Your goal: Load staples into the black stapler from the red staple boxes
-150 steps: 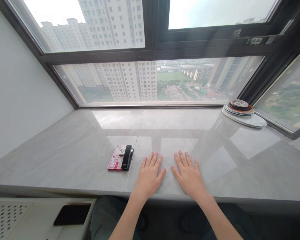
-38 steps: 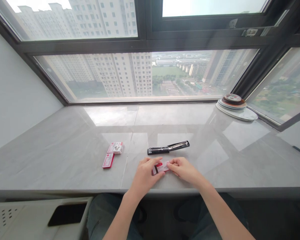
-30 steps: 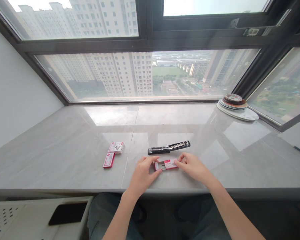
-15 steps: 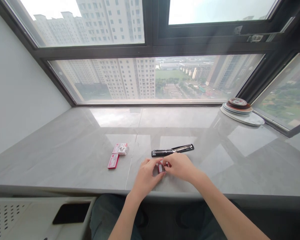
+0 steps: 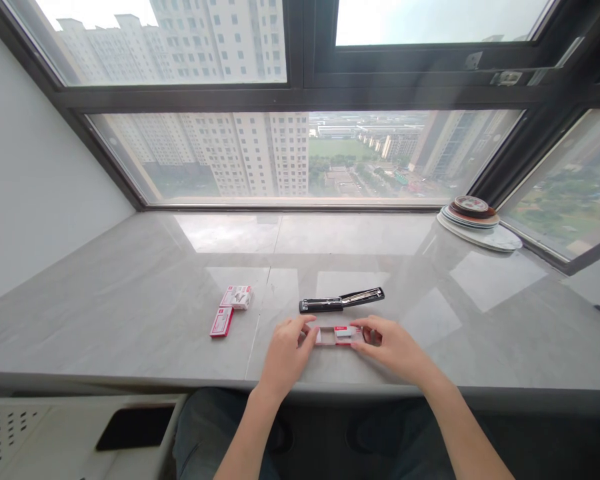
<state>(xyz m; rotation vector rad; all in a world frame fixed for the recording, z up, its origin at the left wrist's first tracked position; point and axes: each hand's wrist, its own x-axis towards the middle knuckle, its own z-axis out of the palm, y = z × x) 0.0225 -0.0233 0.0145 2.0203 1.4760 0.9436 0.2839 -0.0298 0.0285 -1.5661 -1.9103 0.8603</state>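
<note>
Just above the near part of the counter, both hands have hold of a small red and white staple box (image 5: 349, 335), drawn out lengthwise. At its left end, my left hand (image 5: 287, 353) pinches the pale inner tray (image 5: 327, 335). My right hand (image 5: 393, 347) grips the red printed sleeve by its right end. A silver-grey strip shows on the sleeve; I cannot tell if it is staples or print. Right behind the hands lies a black stapler (image 5: 325, 305), folded wide apart with its metal rail bare.
Several red and white small boxes (image 5: 222, 321) lie together to the left. A stack of round plates or mats (image 5: 473, 220) rests in the far right corner by the window. A white perforated surface with a dark rectangle (image 5: 137, 427) is below the counter's front edge (image 5: 105, 382).
My right hand has moved right, away from my left, and the staple box now shows stretched out between them. The stapler and the other boxes have stayed put; the view shifted slightly.
</note>
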